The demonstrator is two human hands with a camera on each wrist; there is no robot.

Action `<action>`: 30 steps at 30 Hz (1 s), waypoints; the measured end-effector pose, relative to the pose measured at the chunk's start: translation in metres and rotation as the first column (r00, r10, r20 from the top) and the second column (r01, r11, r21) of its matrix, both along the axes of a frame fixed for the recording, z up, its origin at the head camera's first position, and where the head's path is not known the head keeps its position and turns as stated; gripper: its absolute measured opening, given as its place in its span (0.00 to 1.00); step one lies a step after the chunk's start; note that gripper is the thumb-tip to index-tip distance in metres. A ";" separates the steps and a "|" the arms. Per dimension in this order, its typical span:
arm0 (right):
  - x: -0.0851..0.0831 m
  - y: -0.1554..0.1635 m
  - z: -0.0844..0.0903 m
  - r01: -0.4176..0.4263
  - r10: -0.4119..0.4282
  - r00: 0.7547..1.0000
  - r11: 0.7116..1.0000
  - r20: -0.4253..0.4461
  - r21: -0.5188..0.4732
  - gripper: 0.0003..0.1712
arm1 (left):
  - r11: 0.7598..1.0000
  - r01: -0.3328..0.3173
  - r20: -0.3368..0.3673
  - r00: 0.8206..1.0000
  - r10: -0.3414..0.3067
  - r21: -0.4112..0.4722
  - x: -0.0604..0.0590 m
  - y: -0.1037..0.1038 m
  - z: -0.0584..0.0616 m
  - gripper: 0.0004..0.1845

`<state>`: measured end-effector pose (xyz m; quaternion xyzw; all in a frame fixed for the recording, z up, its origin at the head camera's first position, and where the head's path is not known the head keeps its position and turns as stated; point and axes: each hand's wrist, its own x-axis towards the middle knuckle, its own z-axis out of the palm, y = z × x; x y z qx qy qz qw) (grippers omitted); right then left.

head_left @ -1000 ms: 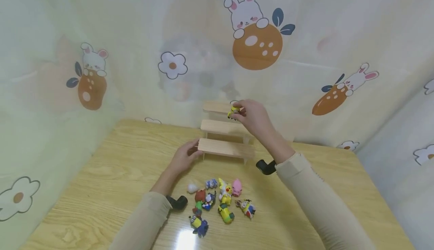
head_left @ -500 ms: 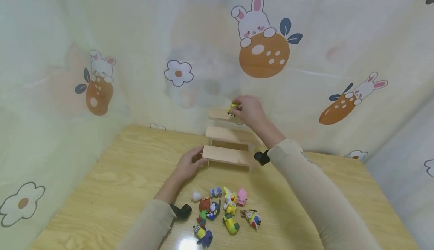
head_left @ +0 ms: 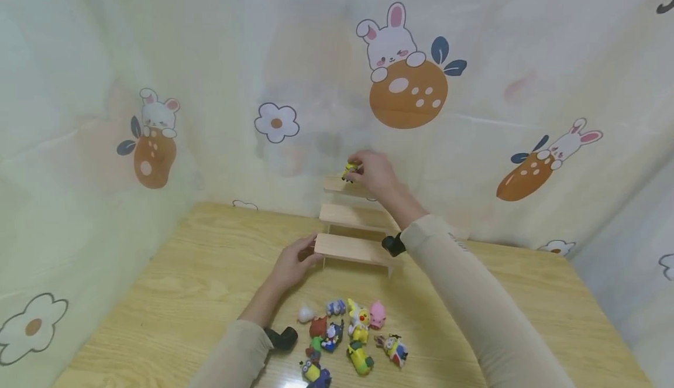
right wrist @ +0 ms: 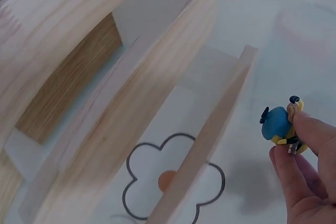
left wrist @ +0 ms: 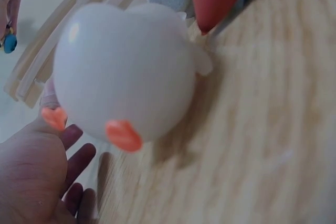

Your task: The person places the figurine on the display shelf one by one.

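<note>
My right hand (head_left: 376, 172) pinches a small yellow toy figure (head_left: 350, 170) with a blue round part (right wrist: 275, 123), held over the left part of the top shelf (head_left: 337, 186). In the right wrist view the toy appears apart from the shelf; the head view does not settle whether it touches. My left hand (head_left: 291, 264) holds the left end of the lowest shelf (head_left: 353, 249) of a three-tier wooden stand, thumb in front. A white round toy with orange feet (left wrist: 126, 72) covers part of that hand in the left wrist view.
Several toy figures lie in front of the stand, among them a pink pig (head_left: 377, 314), a yellow-and-white figure (head_left: 359, 322), a yellow-green one (head_left: 360, 357) and a caped one (head_left: 394, 350). A printed curtain (head_left: 316, 54) hangs close behind the stand.
The right hand has carried the yellow toy figure left and lower toward the top shelf. My left hand stays at the lowest shelf's end. The head view has tilted upward.
</note>
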<state>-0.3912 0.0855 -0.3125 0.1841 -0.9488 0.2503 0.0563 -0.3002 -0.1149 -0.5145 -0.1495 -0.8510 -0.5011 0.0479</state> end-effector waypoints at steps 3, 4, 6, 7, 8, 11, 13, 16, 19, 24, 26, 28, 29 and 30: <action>-0.003 -0.008 -0.003 -0.012 0.012 1.000 1.000 0.014 0.000 0.23 | 1.000 -0.010 -0.003 1.000 0.010 -0.010 0.002 -0.002 0.000 0.34; -0.004 -0.010 -0.004 -0.014 0.014 1.000 1.000 0.015 0.001 0.22 | 1.000 -0.012 -0.001 1.000 0.012 -0.015 0.002 -0.003 0.000 0.34; -0.005 -0.012 -0.007 -0.024 0.024 1.000 1.000 0.017 -0.015 0.22 | 1.000 -0.013 0.002 1.000 0.013 -0.020 0.003 -0.003 -0.001 0.34; -0.005 -0.013 -0.009 -0.026 0.027 1.000 0.999 0.015 -0.022 0.22 | 1.000 -0.013 0.002 1.000 0.013 -0.022 0.003 -0.003 -0.002 0.35; -0.006 -0.014 -0.011 -0.030 0.031 0.999 0.999 0.013 -0.032 0.22 | 1.000 -0.013 0.004 1.000 0.013 -0.025 0.003 -0.003 -0.003 0.35; -0.008 -0.015 -0.016 -0.049 0.049 0.999 0.999 -0.013 -0.023 0.21 | 1.000 -0.012 -0.002 1.000 0.012 -0.026 0.002 -0.001 -0.005 0.35; -0.010 -0.015 -0.019 -0.057 0.057 0.998 0.998 -0.019 -0.012 0.21 | 1.000 -0.010 -0.005 1.000 0.010 -0.024 0.002 0.000 -0.006 0.35; -0.013 -0.016 -0.023 -0.053 0.053 0.999 0.998 0.003 -0.016 0.22 | 1.000 -0.002 -0.005 1.000 0.002 -0.016 0.001 0.002 -0.006 0.35; -0.014 -0.016 -0.026 -0.044 0.045 0.999 0.998 0.023 -0.043 0.22 | 1.000 0.008 0.004 1.000 -0.008 -0.014 0.000 0.002 -0.006 0.35; -0.016 -0.019 -0.027 -0.057 0.058 0.998 0.997 0.006 -0.050 0.22 | 1.000 0.000 0.004 1.000 0.000 -0.030 -0.001 0.001 -0.006 0.34; -0.016 -0.020 -0.027 -0.062 0.062 0.998 0.996 0.000 -0.056 0.21 | 0.999 -0.008 0.001 1.000 0.008 -0.036 -0.001 0.000 -0.005 0.35; -0.017 -0.020 -0.027 -0.064 0.064 0.998 0.996 -0.001 -0.067 0.22 | 0.999 -0.011 0.002 1.000 0.011 -0.039 -0.002 -0.001 -0.005 0.35; -0.017 -0.020 -0.026 -0.064 0.064 0.998 0.995 0.000 -0.071 0.22 | 0.999 -0.012 0.007 1.000 0.012 -0.040 -0.003 -0.001 -0.005 0.35; -0.018 -0.020 -0.026 -0.065 0.065 0.998 0.995 -0.001 -0.072 0.22 | 0.999 -0.009 0.004 1.000 0.009 -0.039 -0.003 -0.001 -0.005 0.35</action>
